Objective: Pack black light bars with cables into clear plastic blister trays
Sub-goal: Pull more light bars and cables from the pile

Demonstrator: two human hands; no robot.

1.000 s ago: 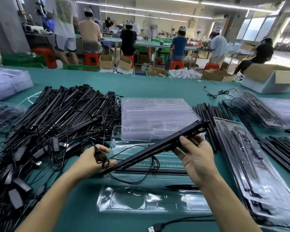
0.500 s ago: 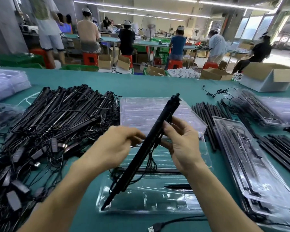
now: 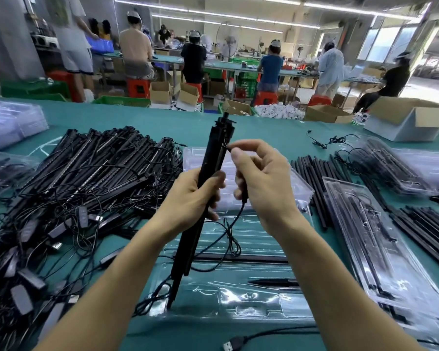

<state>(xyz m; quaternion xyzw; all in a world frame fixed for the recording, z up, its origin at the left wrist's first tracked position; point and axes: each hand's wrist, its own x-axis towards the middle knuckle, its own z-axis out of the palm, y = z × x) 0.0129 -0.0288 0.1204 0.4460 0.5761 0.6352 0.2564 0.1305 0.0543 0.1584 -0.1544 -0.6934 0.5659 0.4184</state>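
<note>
Above clear plastic blister tray [image 3: 251, 307], long black light bar [image 3: 214, 153] stands nearly upright, lower tip by tray's left end. Person's left hand [image 3: 195, 198] grips bar mid-length; right hand [image 3: 261, 188], just beside, pinches thin black cable [image 3: 235, 221]. Tray lies crosswise: bar likely needs laying flat.

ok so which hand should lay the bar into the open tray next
Left. The left hand grips the light bar mid-length above the open tray; the right hand only pinches its cable.
</note>
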